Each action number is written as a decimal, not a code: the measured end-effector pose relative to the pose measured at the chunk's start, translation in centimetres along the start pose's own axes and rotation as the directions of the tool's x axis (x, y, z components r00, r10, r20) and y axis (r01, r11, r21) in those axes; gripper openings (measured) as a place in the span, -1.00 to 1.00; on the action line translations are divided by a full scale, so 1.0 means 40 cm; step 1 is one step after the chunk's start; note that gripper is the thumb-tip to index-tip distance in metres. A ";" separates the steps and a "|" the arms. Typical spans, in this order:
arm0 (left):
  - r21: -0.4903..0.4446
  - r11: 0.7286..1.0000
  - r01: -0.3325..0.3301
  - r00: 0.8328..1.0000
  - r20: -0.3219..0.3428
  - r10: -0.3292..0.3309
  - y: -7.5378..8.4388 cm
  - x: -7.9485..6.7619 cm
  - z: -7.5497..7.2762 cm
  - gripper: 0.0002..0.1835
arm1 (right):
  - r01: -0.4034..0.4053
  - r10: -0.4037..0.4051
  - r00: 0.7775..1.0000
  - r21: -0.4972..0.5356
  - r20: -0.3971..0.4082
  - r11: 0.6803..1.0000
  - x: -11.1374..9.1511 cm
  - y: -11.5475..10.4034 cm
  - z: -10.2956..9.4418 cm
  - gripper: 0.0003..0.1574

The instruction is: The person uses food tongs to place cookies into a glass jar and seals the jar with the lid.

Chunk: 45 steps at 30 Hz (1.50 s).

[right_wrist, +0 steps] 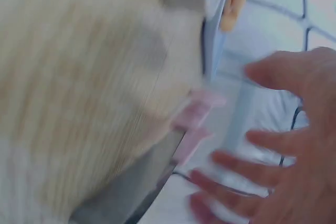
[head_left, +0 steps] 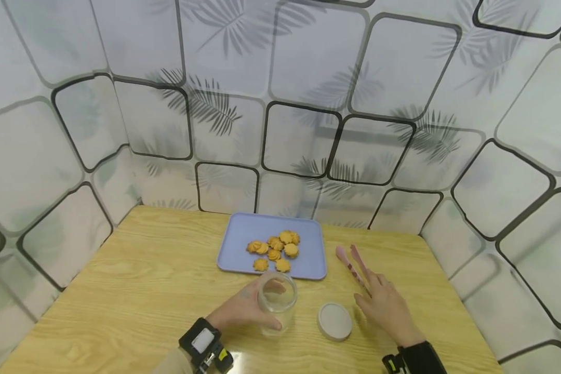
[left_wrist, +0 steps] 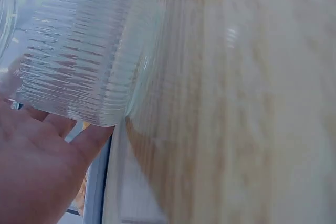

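My left hand (head_left: pixel 245 307) holds a clear glass jar (head_left: pixel 277 301), thumb on the near side and fingers round the far side. Ribbed walls of the jar (left_wrist: pixel 79 51) fill the upper left of the left wrist view, its base close to the tabletop. My right hand (head_left: pixel 387 307) hovers by a pair of pink tongs (head_left: pixel 354 270); in the right wrist view its fingers are spread, with nothing held. Between the hands a round, pale lid (head_left: pixel 334 322) lies flat. Behind the jar, a blue tray (head_left: pixel 243 228) carries several golden cookies (head_left: pixel 274 254).
The wooden table (head_left: pixel 121 270) runs back to a patterned curtain (head_left: pixel 229 187), which also closes off both sides. Dark straps with small devices (head_left: pixel 204 343) sit on both wrists.
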State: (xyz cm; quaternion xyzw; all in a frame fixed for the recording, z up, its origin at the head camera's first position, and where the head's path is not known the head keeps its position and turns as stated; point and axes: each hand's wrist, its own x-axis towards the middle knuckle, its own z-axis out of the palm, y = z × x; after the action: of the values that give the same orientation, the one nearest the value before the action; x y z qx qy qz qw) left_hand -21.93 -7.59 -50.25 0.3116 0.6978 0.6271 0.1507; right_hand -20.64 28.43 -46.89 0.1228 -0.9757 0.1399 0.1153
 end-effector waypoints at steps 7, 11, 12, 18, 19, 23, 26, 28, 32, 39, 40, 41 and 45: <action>-0.095 0.992 -0.087 0.996 0.011 0.089 0.022 0.008 -0.010 0.05 | -0.207 0.205 0.965 -0.008 0.162 0.978 0.027 0.058 0.019 -0.28; -0.112 0.987 -0.114 0.992 0.040 0.119 0.015 0.017 -0.012 0.00 | -0.219 0.220 0.966 -0.021 0.138 0.976 0.039 0.072 0.032 -0.60; -0.111 0.987 -0.115 0.992 0.044 0.121 0.012 0.017 -0.011 -0.02 | -0.212 0.214 0.968 -0.024 0.131 0.977 0.041 0.073 0.034 -0.63; -0.094 0.993 -0.072 0.996 0.050 0.077 0.003 0.011 0.002 -0.14 | -0.173 0.168 0.980 0.043 0.106 0.984 0.038 0.050 0.033 -0.59; -0.097 0.993 -0.067 0.996 0.050 0.072 0.002 0.009 0.004 -0.14 | -0.159 0.150 0.983 0.073 0.108 0.985 0.036 0.040 0.032 -0.55; -0.123 0.990 -0.073 0.996 0.042 0.079 -0.001 0.006 0.006 -0.13 | -0.065 0.038 0.990 0.191 0.139 0.979 0.033 -0.014 0.029 -0.52; -0.132 0.989 -0.069 0.996 0.045 0.075 -0.001 0.007 0.002 -0.13 | 0.012 -0.048 0.986 0.220 0.160 0.975 0.033 -0.061 0.032 -0.57; -0.135 0.989 -0.063 0.996 0.047 0.070 -0.001 0.009 -0.001 -0.12 | 0.050 -0.083 0.983 0.199 0.164 0.979 0.038 -0.089 0.038 -0.60; -0.143 0.987 -0.071 0.995 0.064 0.081 -0.001 0.018 -0.004 -0.03 | 0.093 -0.112 0.981 0.122 0.156 0.988 0.056 -0.130 0.048 -0.64; -0.104 0.986 -0.130 0.990 0.048 0.135 -0.009 0.020 0.000 0.00 | 0.121 -0.141 0.970 0.113 0.197 0.986 0.086 -0.165 0.063 -0.83; -0.109 0.985 -0.134 0.989 0.044 0.139 -0.011 0.019 0.000 0.00 | 0.132 -0.152 0.970 0.112 0.192 0.985 0.089 -0.169 0.064 -0.86; -0.108 0.984 -0.139 0.989 0.041 0.144 -0.012 0.019 0.000 -0.01 | 0.143 -0.161 0.970 0.105 0.183 0.984 0.092 -0.174 0.065 -0.87; -0.074 0.987 -0.139 0.989 0.033 0.142 -0.014 0.018 0.000 -0.01 | 0.171 -0.177 0.972 0.051 0.155 0.984 0.097 -0.185 0.072 -0.87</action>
State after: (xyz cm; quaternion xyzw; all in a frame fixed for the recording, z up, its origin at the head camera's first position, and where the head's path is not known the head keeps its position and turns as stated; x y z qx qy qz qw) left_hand -22.63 -7.15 -50.66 0.3666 0.6481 0.6546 0.1305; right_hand -22.84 19.89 -46.75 0.2206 -0.9645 0.1372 0.0468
